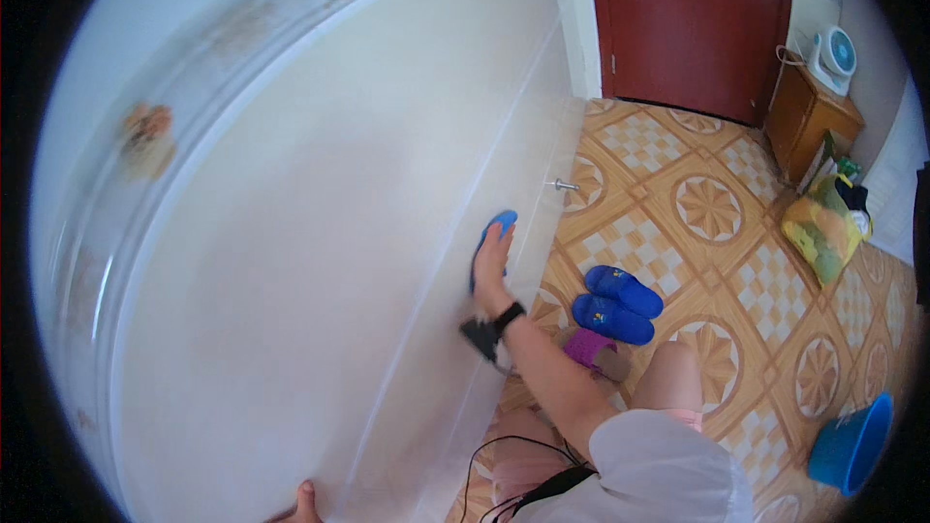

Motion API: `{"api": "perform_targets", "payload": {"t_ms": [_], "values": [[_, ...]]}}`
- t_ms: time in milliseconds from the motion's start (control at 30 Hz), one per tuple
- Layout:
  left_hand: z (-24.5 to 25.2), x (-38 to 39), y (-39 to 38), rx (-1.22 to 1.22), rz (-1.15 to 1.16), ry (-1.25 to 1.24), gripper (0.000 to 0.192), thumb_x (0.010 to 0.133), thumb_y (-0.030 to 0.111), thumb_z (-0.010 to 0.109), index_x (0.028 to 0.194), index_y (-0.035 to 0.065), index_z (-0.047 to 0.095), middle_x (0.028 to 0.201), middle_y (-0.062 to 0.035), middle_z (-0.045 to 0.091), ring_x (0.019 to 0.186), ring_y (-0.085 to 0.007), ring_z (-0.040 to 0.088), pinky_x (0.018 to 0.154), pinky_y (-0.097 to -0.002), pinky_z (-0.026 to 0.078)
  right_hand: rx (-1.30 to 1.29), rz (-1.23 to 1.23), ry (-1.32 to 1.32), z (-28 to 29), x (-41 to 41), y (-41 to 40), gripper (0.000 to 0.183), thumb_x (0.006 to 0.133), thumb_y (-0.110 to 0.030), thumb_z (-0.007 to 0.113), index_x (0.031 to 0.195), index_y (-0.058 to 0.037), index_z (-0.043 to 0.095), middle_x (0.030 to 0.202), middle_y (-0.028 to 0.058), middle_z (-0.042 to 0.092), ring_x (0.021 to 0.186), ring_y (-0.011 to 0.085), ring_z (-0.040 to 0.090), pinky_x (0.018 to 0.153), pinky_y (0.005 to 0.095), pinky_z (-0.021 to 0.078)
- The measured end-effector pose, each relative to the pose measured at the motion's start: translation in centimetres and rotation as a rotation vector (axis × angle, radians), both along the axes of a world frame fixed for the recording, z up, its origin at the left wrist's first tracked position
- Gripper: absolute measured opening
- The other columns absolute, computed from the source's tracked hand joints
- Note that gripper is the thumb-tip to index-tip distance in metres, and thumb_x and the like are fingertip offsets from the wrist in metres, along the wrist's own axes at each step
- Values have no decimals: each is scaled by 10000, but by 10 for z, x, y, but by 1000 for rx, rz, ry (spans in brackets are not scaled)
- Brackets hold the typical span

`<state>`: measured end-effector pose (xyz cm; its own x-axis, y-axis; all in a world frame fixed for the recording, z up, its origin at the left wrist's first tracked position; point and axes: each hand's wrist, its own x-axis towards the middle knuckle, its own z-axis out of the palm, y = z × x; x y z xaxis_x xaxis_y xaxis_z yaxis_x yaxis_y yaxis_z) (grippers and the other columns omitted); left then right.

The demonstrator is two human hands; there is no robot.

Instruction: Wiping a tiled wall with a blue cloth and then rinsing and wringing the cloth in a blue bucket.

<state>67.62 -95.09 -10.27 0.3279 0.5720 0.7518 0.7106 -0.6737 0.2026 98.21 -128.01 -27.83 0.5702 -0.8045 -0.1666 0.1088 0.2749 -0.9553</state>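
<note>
My right hand (495, 261) presses a flat blue pad (501, 221) against the low part of the pale tiled wall (327, 232). Its fingers lie over the pad, so the pad's exact kind is unclear. Around that wrist is a black band (510, 317), and a dark, blurred object (479, 338) shows beside it. At the bottom edge, part of my left hand (301, 507) appears near the wall with the thumb raised; its other fingers are cut off by the frame.
Blue slippers (617, 305) lie on the patterned floor (770, 290) near my foot in a purple slipper (590, 350). A metal doorstop (563, 185) projects from the wall. Rightward are a blue bucket (846, 450), a yellow bag (825, 232), a wooden cabinet (806, 116) with a fan (835, 62), and a red door (690, 29).
</note>
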Motion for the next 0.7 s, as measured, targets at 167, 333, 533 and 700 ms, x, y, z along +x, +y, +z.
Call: {"api": "perform_targets", "payload": {"t_ms": [167, 333, 533, 700], "values": [[-4, 22, 7, 105, -99, -242, 1538, 314, 555, 850, 1401, 7, -88, 1389, -394, -63, 1312, -504, -77, 967, -681, 77, -576, 79, -363, 112, -116, 108, 676, 939, -426, 327, 1398, 37, 145, 1455, 212, 174, 1349, 342, 167, 1090, 454, 89], [7, 11, -18, 70, -167, -279, 1552, 297, 569, 848, 1408, 16, -84, 1396, -379, -88, 1315, -480, -139, 983, -674, 32, -1204, 298, -735, 210, -134, 112, 649, 909, -402, 377, 1393, 6, 233, 1463, 190, 182, 1360, 348, 148, 1073, 523, 85], [-8, 12, -28, 66, -215, -291, 1547, 313, 631, 815, 1413, 47, -104, 1414, -340, -124, 1318, -468, -157, 984, -668, 11, -855, -31, -712, 252, -25, 1, 609, 938, -369, 352, 1395, 7, 212, 1456, 176, 216, 1357, 313, 170, 1091, 447, 105], [3, 10, -31, 108, -225, -300, 1573, 305, 780, 705, 1402, 9, -119, 1427, -294, -172, 1330, -428, -168, 1005, -623, 3, -470, -16, -444, 203, 59, -82, 623, 943, -389, 302, 1391, 29, 187, 1451, 194, 211, 1346, 313, 191, 1098, 368, 138]]}}
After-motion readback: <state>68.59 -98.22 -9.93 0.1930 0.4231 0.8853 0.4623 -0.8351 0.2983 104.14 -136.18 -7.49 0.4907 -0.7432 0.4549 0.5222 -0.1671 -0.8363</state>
